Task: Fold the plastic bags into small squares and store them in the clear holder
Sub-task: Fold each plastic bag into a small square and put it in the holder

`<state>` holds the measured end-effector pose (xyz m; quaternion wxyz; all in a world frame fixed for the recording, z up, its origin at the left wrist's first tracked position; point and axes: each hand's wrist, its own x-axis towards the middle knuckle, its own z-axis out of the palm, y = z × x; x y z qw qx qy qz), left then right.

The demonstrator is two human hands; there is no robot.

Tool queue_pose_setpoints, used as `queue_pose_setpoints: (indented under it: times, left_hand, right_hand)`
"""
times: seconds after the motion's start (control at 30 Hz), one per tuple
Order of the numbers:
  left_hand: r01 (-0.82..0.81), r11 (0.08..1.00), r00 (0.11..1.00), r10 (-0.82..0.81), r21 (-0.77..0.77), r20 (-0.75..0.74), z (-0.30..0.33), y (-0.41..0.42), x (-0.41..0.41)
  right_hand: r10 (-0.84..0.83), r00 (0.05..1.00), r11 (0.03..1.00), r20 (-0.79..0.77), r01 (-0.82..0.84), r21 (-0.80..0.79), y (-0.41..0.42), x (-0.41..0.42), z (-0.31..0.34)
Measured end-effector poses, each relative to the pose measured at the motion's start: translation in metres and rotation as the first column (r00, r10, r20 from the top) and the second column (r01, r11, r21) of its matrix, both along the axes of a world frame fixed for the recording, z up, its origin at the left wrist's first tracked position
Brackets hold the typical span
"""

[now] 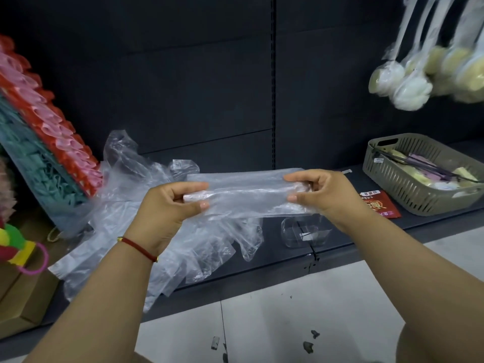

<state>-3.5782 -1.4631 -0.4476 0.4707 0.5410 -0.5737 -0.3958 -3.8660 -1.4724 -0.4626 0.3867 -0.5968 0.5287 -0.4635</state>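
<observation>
A clear plastic bag [246,195], folded into a long flat strip, is stretched level between both hands above the dark shelf. My left hand [172,205] pinches its left end between thumb and fingers. My right hand [317,192] pinches the crumpled right end the same way. Below the strip, a loose pile of clear plastic bags [136,205] spreads over the shelf and hangs past its front edge. The small clear holder [305,233] stands on the shelf under my right wrist.
A grey-green slotted basket [419,184] with small items sits at the right on the dark shelf [288,260]. A red packet [379,204] lies beside it. Red, pink and teal goods [44,142] lean at the left. Bath sponges [419,77] hang at upper right. Cardboard boxes [23,297] stand lower left.
</observation>
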Motion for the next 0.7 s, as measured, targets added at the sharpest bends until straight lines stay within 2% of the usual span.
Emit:
queue_pose_setpoints:
  times: [0.17, 0.3, 0.37, 0.47, 0.53, 0.6, 0.7]
  left_hand:
    - [-0.088, 0.992, 0.980, 0.102, -0.089, 0.172, -0.001, -0.001, -0.003]
    - [-0.114, 0.987, 0.943, 0.144, -0.113, 0.300, -0.002, -0.002, -0.006]
    - [-0.114, 0.986, 0.944, 0.145, -0.117, 0.297, 0.000, -0.002, -0.008]
    - [-0.108, 0.992, 0.988, 0.114, -0.067, 0.103, 0.003, -0.004, -0.006]
    - [-0.067, 0.998, 0.998, 0.067, -0.013, -0.023, 0.005, -0.004, -0.009]
    - [-0.043, 0.999, 0.997, 0.042, -0.010, -0.072, 0.004, -0.003, -0.015]
    - [0.023, 0.999, 0.998, -0.025, -0.026, -0.050, 0.005, -0.002, -0.025]
  right_hand:
    - [-0.037, 0.980, 0.999, -0.196, 0.034, -0.021, -0.006, 0.001, -0.003]
    - [-0.010, 0.892, 0.998, -0.452, -0.022, -0.065, -0.011, 0.002, -0.009]
    - [0.025, 0.835, 0.998, -0.549, -0.053, -0.036, -0.013, 0.000, -0.012]
    - [0.160, 0.751, 0.987, -0.641, -0.109, 0.119, -0.013, 0.000, -0.019]
    - [0.292, 0.732, 0.951, -0.615, -0.156, 0.266, -0.009, 0.004, -0.022]
    - [0.403, 0.760, 0.897, -0.511, -0.215, 0.386, -0.003, 0.010, -0.024]
    - [0.455, 0.875, 0.832, -0.166, -0.351, 0.430, 0.007, 0.027, -0.023]
